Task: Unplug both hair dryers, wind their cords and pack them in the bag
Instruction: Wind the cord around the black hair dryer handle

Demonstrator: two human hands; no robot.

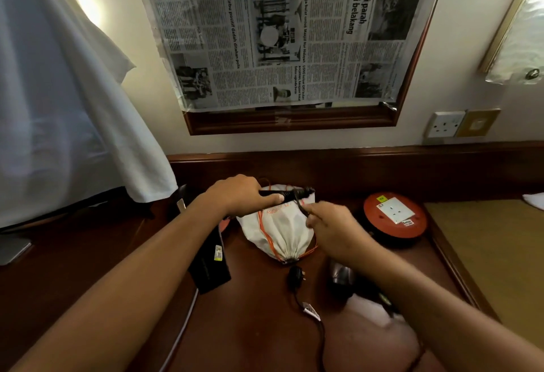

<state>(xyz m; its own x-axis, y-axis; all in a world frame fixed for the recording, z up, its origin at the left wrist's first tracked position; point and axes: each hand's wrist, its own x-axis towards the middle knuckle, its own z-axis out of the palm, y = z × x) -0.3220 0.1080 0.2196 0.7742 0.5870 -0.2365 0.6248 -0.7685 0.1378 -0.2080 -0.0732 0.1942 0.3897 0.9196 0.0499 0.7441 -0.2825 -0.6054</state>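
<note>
Just above the white drawstring bag (pixel 278 231), a black hair dryer (pixel 290 194) is held level in the air, its handle end wrapped by the left hand (pixel 240 195), whose fingers curl round it. From the dryer's right end a black cord (pixel 300 205) drops a short way to the right hand (pixel 334 226), which pinches it between thumb and fingers. The bag lies on the dark wooden worktop (pixel 256 312), orange drawstrings looped round it, its gathered neck pointing toward the person. Near that neck lies a black plug (pixel 295 277), its cable trailing toward the camera. A second dark appliance (pixel 341 279) sits under the right forearm, too blurred to name surely. To the right stands a red extension reel (pixel 394 214) with a white socket on top. On the wall behind hang a newspaper-covered mirror (pixel 276 33) and a wall socket (pixel 446 124).
</note>
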